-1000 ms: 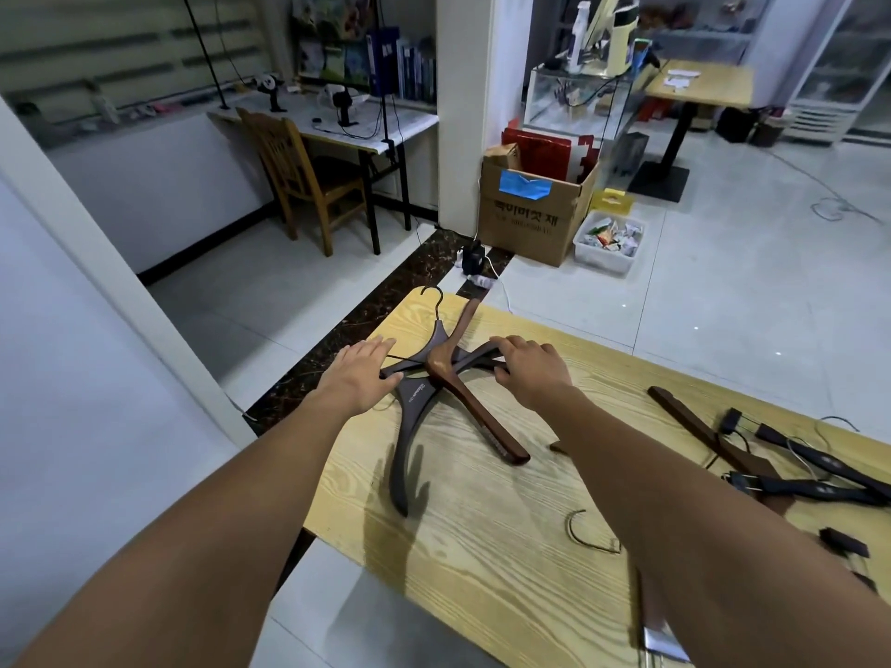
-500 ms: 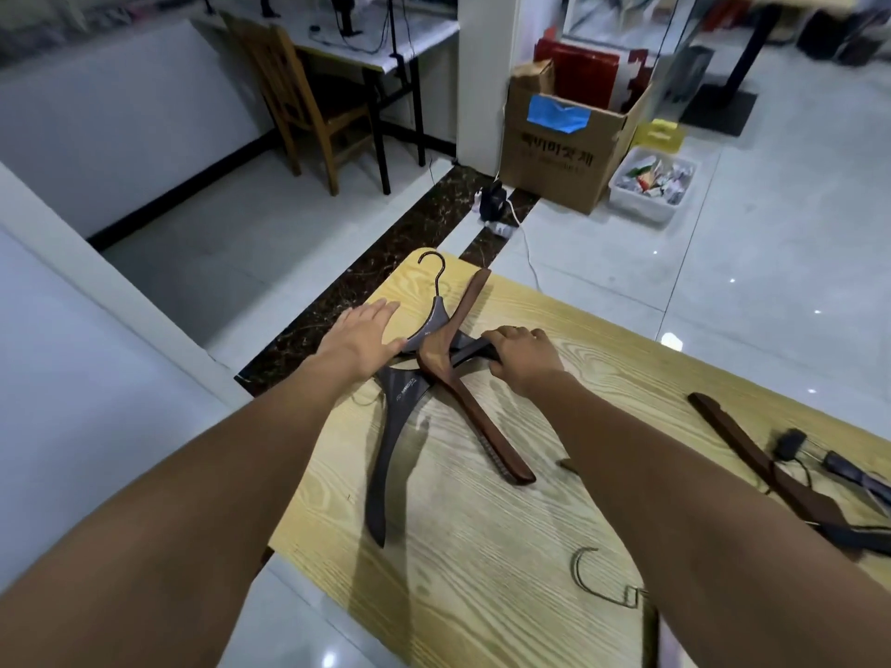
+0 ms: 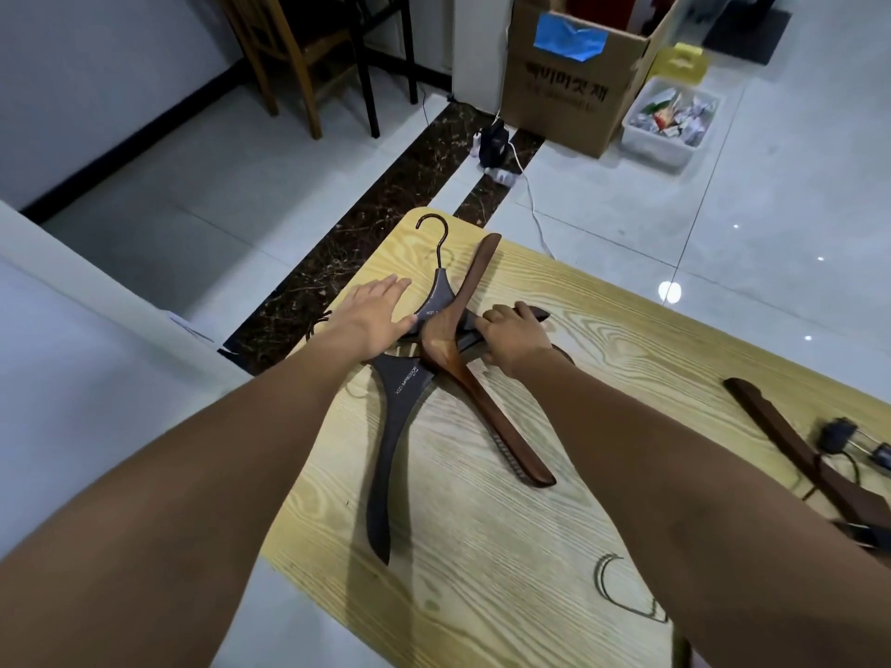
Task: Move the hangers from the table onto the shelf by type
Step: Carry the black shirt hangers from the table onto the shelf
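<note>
Dark hanger (image 3: pixel 385 455) against left hand (image 3: pixel 373 315)

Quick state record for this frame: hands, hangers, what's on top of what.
left hand: flat on the dark hangers, fingers straight
right hand: fingers curled round an arm of the dark hangers
brown hanger: crossed over the dark hangers, on the table
dark hangers: seemingly two stacked
far right: more hangers, untouched
</note>
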`<state>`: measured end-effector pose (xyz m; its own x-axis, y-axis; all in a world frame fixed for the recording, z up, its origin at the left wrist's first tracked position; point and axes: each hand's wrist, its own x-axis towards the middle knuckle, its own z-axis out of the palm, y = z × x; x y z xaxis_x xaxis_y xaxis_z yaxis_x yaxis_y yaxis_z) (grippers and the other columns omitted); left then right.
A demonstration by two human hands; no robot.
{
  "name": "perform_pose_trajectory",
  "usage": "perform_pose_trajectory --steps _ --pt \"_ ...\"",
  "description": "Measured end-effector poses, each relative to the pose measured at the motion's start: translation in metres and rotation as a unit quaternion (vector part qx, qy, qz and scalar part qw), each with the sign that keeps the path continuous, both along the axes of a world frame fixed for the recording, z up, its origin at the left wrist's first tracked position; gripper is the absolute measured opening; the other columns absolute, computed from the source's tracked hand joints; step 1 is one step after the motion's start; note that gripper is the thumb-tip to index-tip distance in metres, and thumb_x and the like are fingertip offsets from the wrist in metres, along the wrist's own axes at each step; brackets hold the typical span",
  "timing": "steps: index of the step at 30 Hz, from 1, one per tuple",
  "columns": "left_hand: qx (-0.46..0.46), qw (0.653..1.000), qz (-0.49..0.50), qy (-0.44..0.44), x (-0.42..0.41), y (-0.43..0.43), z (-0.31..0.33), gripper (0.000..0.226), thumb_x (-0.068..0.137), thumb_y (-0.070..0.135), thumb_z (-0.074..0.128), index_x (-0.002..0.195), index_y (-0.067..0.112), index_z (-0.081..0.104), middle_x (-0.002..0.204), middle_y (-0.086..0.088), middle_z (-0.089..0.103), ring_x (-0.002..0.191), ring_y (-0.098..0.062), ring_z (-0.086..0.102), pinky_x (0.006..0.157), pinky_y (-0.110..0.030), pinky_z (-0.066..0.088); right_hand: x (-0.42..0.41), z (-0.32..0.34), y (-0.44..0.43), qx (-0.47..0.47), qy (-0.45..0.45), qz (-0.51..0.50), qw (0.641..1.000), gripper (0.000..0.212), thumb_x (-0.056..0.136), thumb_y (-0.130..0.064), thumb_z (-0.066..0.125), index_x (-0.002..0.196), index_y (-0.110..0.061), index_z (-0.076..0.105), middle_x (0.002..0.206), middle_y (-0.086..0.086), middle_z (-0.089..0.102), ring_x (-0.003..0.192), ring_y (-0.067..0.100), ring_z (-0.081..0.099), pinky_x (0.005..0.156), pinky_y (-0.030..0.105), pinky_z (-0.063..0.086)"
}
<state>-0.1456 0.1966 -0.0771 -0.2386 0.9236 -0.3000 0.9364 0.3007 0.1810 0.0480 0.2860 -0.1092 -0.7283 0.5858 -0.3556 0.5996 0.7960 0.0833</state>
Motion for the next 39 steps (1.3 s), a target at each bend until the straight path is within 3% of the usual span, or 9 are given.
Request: perform_pose_trajectory --steps 3,7,11,14,20,27,32,35,39 --pt "-0.001 1.0 -0.002 -0.003 -0.004 0.003 -0.005 0.061 0.098 0.043 0.037 0.151 0.023 0.014 0.159 -0.002 0.012 0.146 -0.021 0.013 0.12 -0.035 0.01 -0.004 -0.003 0.002 0.023 -0.018 0.015 0.999 0.045 0.094 -0.023 0.054 0.137 -0.016 0.042 0.138 0.008 0.044 0.131 0.028 0.036 0.115 0.043 0.016" --pt "-0.006 1.0 -0.005 -0.006 -0.011 0.004 -0.008 0.062 0.098 0.045 0.038 0.151 0.023 0.014 0.159 -0.002 0.013 0.146 -0.021 0.012 0.121 -0.036 0.009 -0.005 -0.006 -0.004 0.028 -0.051 0.034 0.998 0.031 0.095 -0.018 0.052 0.125 -0.017 0.055 0.132 0.008 0.049 0.124 0.027 0.042 0.105 0.037 0.029" --pt "-0.007 1.0 -0.013 0.004 -0.021 0.007 0.002 0.062 0.098 0.045 0.037 0.151 0.022 0.013 0.159 -0.003 0.013 0.147 -0.021 0.011 0.121 -0.038 0.008 0.007 -0.004 -0.013 -0.038 -0.058 0.014 0.997 0.027 0.097 -0.031 0.05 0.119 -0.016 0.057 0.127 0.008 0.05 0.113 0.028 0.054 0.084 0.036 0.041" --pt "0.006 1.0 -0.024 0.014 -0.019 0.011 0.018 0.062 0.098 0.045 0.036 0.151 0.021 0.013 0.159 -0.004 0.014 0.147 -0.022 0.011 0.121 -0.038 0.007 0.019 0.006 -0.014 -0.05 -0.076 0.007 0.996 0.036 0.096 -0.044 0.049 0.113 -0.014 0.057 0.117 0.006 0.057 0.103 0.028 0.061 0.071 0.035 0.042" --pt "0.039 0.998 -0.043 0.019 -0.003 0.017 0.059 0.062 0.098 0.046 0.034 0.151 0.021 0.013 0.159 -0.004 0.013 0.147 -0.022 0.011 0.121 -0.038 0.007 0.039 0.052 -0.012 -0.029 -0.121 -0.01 0.992 0.048 0.086 -0.058 0.053 0.097 -0.012 0.059 0.092 0.003 0.06 0.096 0.024 0.063 0.067 0.031 0.038" --pt "0.084 0.995 -0.056 0.016 0.022 0.015 0.108 0.061 0.099 0.045 0.033 0.152 0.022 0.012 0.16 -0.002 0.011 0.147 -0.021 0.008 0.121 -0.037 0.006 0.06 0.096 -0.023 0.031 -0.126 -0.049 0.99 0.044 0.087 -0.055 0.054 0.071 -0.016 0.045 0.066 -0.005 0.04 0.076 0.02 0.05 0.064 0.03 0.039" --pt "0.099 0.993 -0.064 0.023 0.033 0.005 0.13 0.06 0.1 0.043 0.033 0.152 0.021 0.012 0.16 -0.002 0.011 0.147 -0.021 0.008 0.12 -0.036 0.007 0.067 0.124 -0.032 0.044 -0.14 -0.071 0.987 0.038 0.087 -0.052 0.059 0.089 -0.015 0.05 0.067 -0.005 0.039 0.076 0.02 0.05 0.06 0.027 0.037" --pt "0.103 0.992 -0.068 0.025 0.035 0.0 0.134 0.06 0.1 0.042 0.033 0.151 0.021 0.012 0.159 -0.003 0.012 0.147 -0.021 0.009 0.12 -0.036 0.007 0.073 0.135 -0.034 0.048 -0.154 -0.081 0.984 0.036 0.085 -0.051 0.063 0.095 -0.016 0.057 0.07 -0.005 0.044 0.079 0.021 0.056 0.066 0.028 0.038" --pt "0.11 0.991 -0.076 0.03 0.037 -0.003 0.138 0.059 0.1 0.042 0.033 0.151 0.02 0.013 0.159 -0.004 0.012 0.147 -0.022 0.01 0.121 -0.037 0.007 0.082 0.148 -0.039 0.071 -0.173 -0.082 0.979 0.035 0.085 -0.048 0.065 0.085 -0.016 0.052 0.066 -0.005 0.04 0.075 0.019 0.051 0.065 0.027 0.037"
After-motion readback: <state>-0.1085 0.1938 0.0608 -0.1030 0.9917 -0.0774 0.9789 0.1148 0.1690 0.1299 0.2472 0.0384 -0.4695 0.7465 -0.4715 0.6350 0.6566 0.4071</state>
